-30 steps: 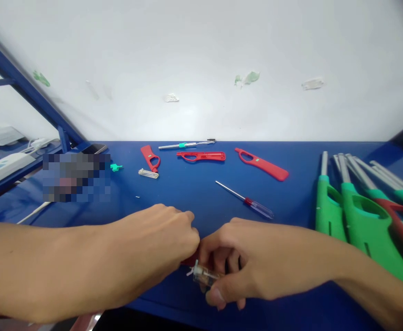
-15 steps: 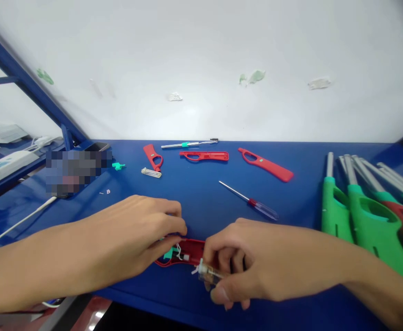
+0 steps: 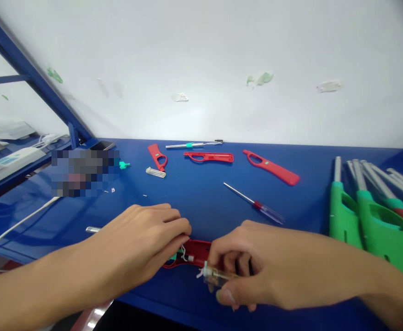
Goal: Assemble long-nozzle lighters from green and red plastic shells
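Observation:
Directly below me lies an opened red lighter shell (image 3: pixel 201 250), with a green part and thin white wires (image 3: pixel 183 253) showing inside. Over its left part my left hand (image 3: pixel 160 234) is closed, thumb and fingertips together. Whatever they pinch is hidden; the wires are just beneath. A metal tube end (image 3: pixel 93 229) sticks out past my left forearm. My right hand (image 3: pixel 253 266) grips a small clear lighter fuel tank (image 3: pixel 218 277) with a pale valve end pointing left. It is held at the shell's right end, and the fingers hide part of both.
Red shell halves (image 3: pixel 272 170), a metal tube with wires (image 3: pixel 194 145) and a small clear piece (image 3: pixel 156 172) lie toward the wall. A screwdriver (image 3: pixel 256 204) rests beyond my right hand. Several assembled lighters (image 3: pixel 377 220) crowd the right side. A white cable (image 3: pixel 18 220) runs along the left.
The view has shifted slightly, so things sit a little farther right. The metal tube end has come into sight beside my left forearm. Both hands keep nearly the same pose.

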### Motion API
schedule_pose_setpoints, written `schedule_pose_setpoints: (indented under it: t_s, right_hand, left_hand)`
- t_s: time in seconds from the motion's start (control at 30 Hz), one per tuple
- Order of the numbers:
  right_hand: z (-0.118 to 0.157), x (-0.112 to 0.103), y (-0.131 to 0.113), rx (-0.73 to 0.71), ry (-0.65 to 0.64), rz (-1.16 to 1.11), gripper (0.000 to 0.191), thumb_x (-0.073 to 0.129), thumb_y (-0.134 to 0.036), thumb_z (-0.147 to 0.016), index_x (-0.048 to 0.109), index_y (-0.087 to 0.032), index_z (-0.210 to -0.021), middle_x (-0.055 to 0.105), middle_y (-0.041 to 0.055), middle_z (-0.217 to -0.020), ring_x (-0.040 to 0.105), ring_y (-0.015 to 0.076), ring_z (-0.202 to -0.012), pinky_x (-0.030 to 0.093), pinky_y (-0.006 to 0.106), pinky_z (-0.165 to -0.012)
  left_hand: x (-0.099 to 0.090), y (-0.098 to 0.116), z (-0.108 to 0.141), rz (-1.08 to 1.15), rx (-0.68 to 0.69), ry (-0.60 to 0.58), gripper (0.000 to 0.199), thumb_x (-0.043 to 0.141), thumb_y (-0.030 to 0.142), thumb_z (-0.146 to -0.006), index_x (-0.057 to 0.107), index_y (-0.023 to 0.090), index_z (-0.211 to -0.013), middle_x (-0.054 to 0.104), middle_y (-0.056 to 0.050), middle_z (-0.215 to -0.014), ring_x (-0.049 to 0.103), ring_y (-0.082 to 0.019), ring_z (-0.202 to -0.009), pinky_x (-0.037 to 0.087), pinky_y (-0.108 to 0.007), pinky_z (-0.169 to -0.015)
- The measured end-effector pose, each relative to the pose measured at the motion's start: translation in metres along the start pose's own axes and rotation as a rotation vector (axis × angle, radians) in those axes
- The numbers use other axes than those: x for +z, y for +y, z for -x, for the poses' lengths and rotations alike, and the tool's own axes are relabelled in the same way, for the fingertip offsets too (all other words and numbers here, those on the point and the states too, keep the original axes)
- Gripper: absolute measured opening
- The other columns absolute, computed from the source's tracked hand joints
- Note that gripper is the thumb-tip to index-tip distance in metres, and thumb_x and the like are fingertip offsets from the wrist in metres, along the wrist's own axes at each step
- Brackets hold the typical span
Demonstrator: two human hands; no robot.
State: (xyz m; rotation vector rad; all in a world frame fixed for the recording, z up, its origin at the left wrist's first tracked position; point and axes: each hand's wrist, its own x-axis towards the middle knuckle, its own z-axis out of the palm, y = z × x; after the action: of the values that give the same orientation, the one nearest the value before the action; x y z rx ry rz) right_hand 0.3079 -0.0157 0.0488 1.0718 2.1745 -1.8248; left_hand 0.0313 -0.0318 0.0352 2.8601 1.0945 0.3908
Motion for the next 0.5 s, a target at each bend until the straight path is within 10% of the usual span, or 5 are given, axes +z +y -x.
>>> schedule_pose_setpoints:
  t_s: [0.5]
  right_hand:
    - [-0.013, 0.001, 0.008, -0.120, 0.436, 0.129, 0.017, 0.075, -0.046, -0.104, 0.089, -0.035, -0.103, 0.075, -0.0030, -0.095, 0.061, 0.0135, -0.078, 0.046, 0.027, -0.074]
  left_hand:
    - [0.035, 0.014, 0.016, 0.271, -0.127, 0.339, 0.022, 0.063, 0.007, -0.110, 0.079, 0.023, -0.111, 0.079, 0.001, -0.098, 0.071, -0.013, -0.085, 0.058, -0.021, -0.077]
